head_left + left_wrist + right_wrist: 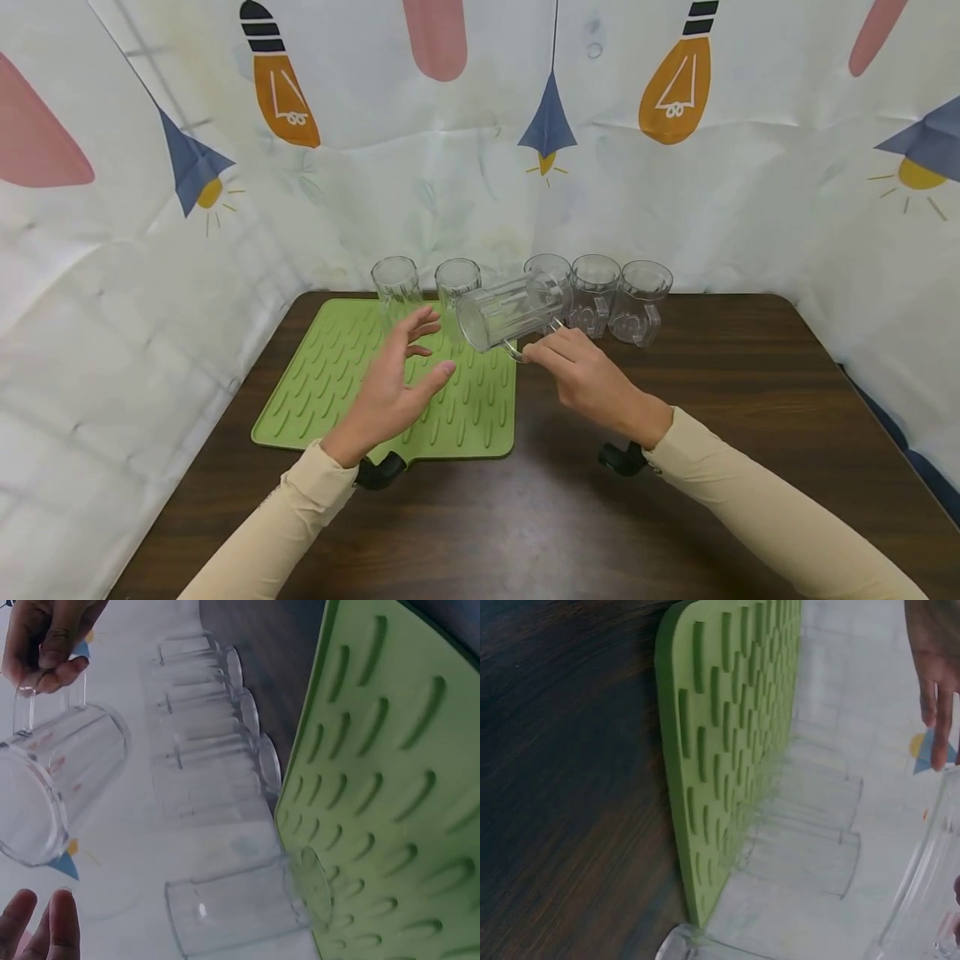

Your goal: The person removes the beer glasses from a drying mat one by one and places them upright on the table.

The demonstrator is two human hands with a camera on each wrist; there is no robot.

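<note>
My right hand grips the handle of a clear glass mug, which is held in the air, tipped nearly on its side above the right part of a green ridged mat. To its left, my left hand is raised over the mat with fingers spread and holds nothing; in the left wrist view a gap shows between its fingertips and the mug. Two more glass mugs stand at the back of the mat.
Three clear glass mugs stand close together right of the mat, partly behind the held one. All this is on a dark wooden table, with a printed white curtain right behind and at the sides.
</note>
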